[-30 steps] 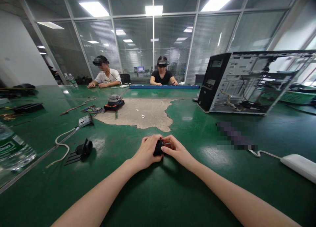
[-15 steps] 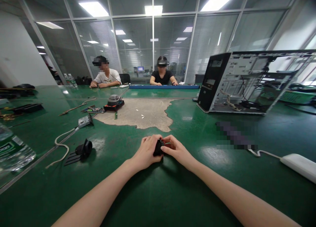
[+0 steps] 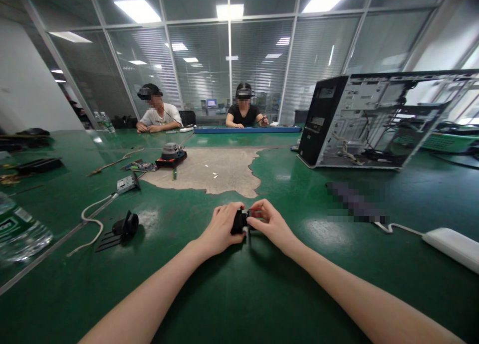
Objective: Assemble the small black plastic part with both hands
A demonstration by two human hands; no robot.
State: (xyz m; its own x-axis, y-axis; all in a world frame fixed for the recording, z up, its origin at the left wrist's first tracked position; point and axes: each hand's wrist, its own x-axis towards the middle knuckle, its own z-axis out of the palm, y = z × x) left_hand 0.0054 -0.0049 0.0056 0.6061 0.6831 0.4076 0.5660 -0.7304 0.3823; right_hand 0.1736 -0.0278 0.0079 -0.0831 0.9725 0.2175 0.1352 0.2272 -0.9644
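The left hand (image 3: pixel 223 228) is closed around a small black part (image 3: pixel 238 221), and this part is near the middle of the near edge of the green table (image 3: pixel 284 304). The right hand (image 3: pixel 270 225) holds its fingertips close together at the right side of the same part (what exactly is pinched there, I cannot tell). To the left of the hands lies a black piece with long prongs (image 3: pixel 125 226), and beyond it a metal bracket (image 3: pixel 127 183) is near a pale cable (image 3: pixel 98 221). A clear bottle (image 3: pixel 22 229) is at the left edge of the table. Toward the right side stands an open computer case (image 3: pixel 348 124). At the far edge, two persons sit behind the table.
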